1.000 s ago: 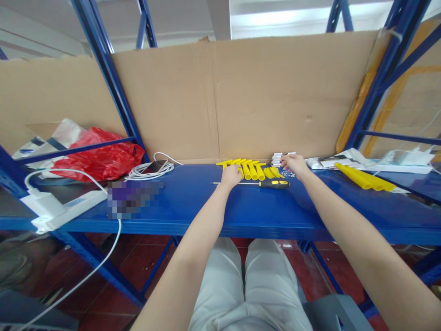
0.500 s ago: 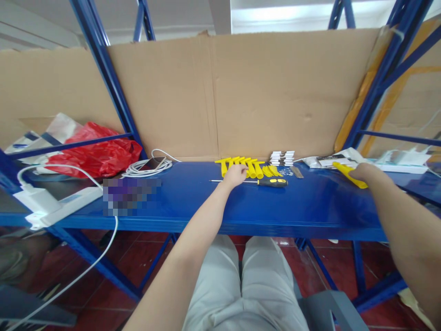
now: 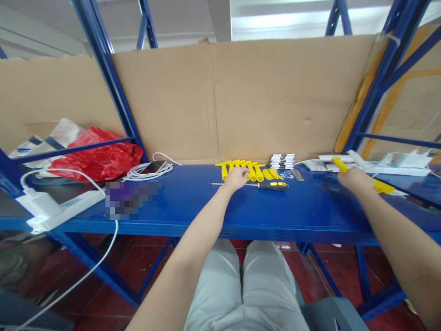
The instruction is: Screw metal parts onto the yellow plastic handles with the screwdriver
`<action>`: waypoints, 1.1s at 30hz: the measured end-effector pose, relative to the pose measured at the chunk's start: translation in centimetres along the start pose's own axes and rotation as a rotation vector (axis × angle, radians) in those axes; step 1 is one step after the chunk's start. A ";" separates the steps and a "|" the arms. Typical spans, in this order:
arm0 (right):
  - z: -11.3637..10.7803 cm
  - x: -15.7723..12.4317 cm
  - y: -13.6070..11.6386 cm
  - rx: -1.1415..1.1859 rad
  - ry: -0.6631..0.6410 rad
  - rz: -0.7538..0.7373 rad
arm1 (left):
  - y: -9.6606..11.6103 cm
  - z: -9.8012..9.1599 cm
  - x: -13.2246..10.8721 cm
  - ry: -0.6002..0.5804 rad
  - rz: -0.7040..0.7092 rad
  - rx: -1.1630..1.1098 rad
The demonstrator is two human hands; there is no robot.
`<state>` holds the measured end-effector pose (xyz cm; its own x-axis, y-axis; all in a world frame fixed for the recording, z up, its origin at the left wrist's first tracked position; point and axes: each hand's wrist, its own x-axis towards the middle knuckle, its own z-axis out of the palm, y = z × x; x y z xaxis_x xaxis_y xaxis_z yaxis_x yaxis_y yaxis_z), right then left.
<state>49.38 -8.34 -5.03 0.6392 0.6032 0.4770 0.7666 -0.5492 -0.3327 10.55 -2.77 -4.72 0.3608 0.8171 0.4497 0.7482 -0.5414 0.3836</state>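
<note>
My right hand [image 3: 356, 180] is closed around a yellow T-shaped plastic handle [image 3: 340, 164], which sticks out on both sides of the fist, at the right end of the blue table. Over the middle, my left hand [image 3: 237, 178] has its fingers curled together; whatever they may pinch is hidden. Behind and beside it lies a row of similar yellow T-shaped handles [image 3: 255, 172]. In front of them, a screwdriver [image 3: 273, 185] with a black and yellow grip lies crosswise. Small curved yellow pieces [image 3: 272, 174], tiny screws [image 3: 286, 174] and a flat grey strip [image 3: 296, 175] rest to the right.
Small white packets [image 3: 282, 161] are stacked by the cardboard wall [image 3: 275, 101]. White packaging [image 3: 317, 165] lies at the back right. On the left are a coiled white cable [image 3: 148, 171], a power strip [image 3: 69, 209] and a red plastic bag [image 3: 99, 154]. Blue posts [image 3: 113, 87] frame the table.
My right hand has turned and shifted slightly left with the yellow handle, whose wide end now points right. The left hand has stayed almost in place. The view has tilted slightly.
</note>
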 end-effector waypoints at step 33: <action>1.3 -8.9 -17.0 0.635 -0.239 -0.586 | 0.0 0.7 1.2 0.333 -0.286 -0.258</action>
<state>30.72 -3.65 -4.69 0.0758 0.8297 0.5530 0.8180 0.2653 -0.5103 11.37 -1.63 -4.78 -0.0675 0.8550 0.5142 0.6135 -0.3709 0.6972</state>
